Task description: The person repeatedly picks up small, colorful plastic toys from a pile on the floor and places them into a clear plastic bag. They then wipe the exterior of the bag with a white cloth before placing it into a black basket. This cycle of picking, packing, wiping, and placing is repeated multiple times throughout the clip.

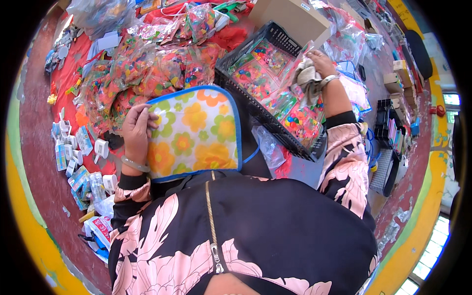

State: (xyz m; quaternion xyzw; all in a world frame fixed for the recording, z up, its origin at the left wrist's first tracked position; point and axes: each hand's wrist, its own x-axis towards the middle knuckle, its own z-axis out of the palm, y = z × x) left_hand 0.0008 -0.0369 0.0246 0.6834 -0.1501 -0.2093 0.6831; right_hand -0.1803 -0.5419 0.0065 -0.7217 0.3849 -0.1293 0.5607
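Observation:
My right hand (322,64) is closed on a crumpled grey cloth (309,81) above the right side of a black plastic crate (235,81). Inside the crate lie several clear packets (263,59) of small multicoloured pieces. Clear plastic also shows beside the cloth; whether my fingers hold it too, I cannot tell. Across my lap is a white flower-patterned apron (183,143) with blue edging. My left hand (136,129) rests at the apron's left edge, fingers loosely bent and slightly apart, with nothing visible in them.
A heap of similar packets (162,69) covers the red sheet ahead and left. A cardboard box (290,19) stands behind the crate. White plastic items (101,148) lie at left. To the right are small boxes (403,73) and a black basket (386,123).

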